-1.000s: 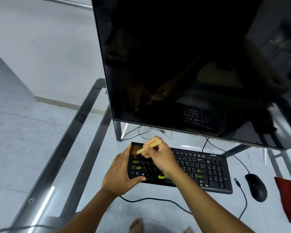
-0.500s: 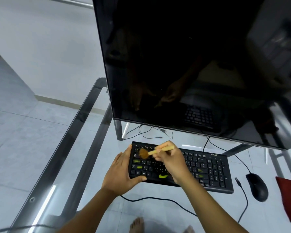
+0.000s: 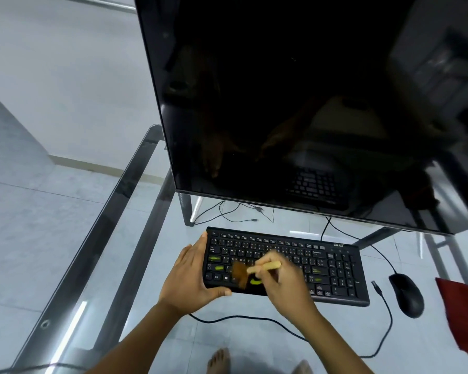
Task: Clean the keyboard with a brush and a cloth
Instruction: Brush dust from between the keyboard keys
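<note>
We see the black keyboard [image 3: 308,265] lying flat on the glass desk [image 3: 92,238], just in front of the lower edge of a large dark monitor [image 3: 308,103]. Several of its left-hand keys and a few on the right carry yellow-green marks.

A small brush [image 3: 265,265] with a pale wooden handle lies across the lower left rows. Its brown bristles are smeared by motion blur over the keys beside the space bar.

The right hand [image 3: 284,284] is curled round the handle and pinches it. We cannot make out the exact finger placement because the hand is blurred too. The left hand [image 3: 189,276] is pressed against the keyboard's left end, fingers straight along the side and thumb stretched along the front edge at the corner. The two hands are near each other but apart, with the bristles between them.

To the right of the keyboard sits a black mouse [image 3: 405,295]. Further right, at the edge of view, is a red cloth [image 3: 462,314]. A black cable [image 3: 254,318] runs across the desk in front of the keyboard. Through the glass we see grey floor tiles and bare toes [image 3: 219,360].
</note>
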